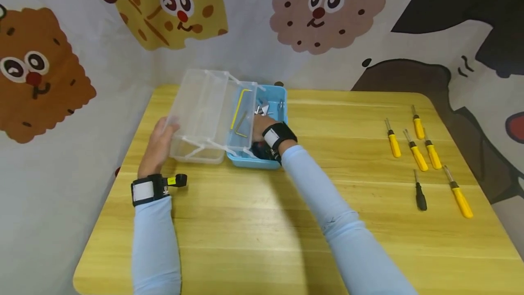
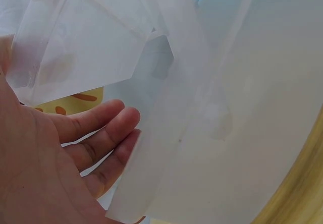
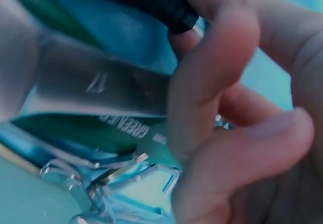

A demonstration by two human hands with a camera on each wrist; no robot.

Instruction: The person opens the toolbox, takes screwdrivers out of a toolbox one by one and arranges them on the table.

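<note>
A blue toolbox (image 1: 255, 163) stands at the back of the table, its clear plastic tray (image 1: 200, 99) swung up to the left. Thumb and a finger of my left hand (image 1: 157, 144) pinch the tray's left edge; the other fingers lie loosely bent below it in the left wrist view. My right hand (image 1: 262, 126) reaches down inside the toolbox. There, fingertips hold the end of a black ridged handle (image 3: 176, 12); its far end is out of view. Beside the fingers lie a steel wrench (image 3: 96, 82) marked 17 and a green-handled tool (image 3: 111, 133) with white lettering.
A yellow hex key (image 1: 239, 108) and a smaller hex key (image 1: 241, 126) show at the tray. Several yellow-handled screwdrivers (image 1: 417, 156) and one black screwdriver (image 1: 420, 197) lie on the right of the wooden table (image 1: 245, 240). A patterned cloth (image 1: 245, 58) hangs behind.
</note>
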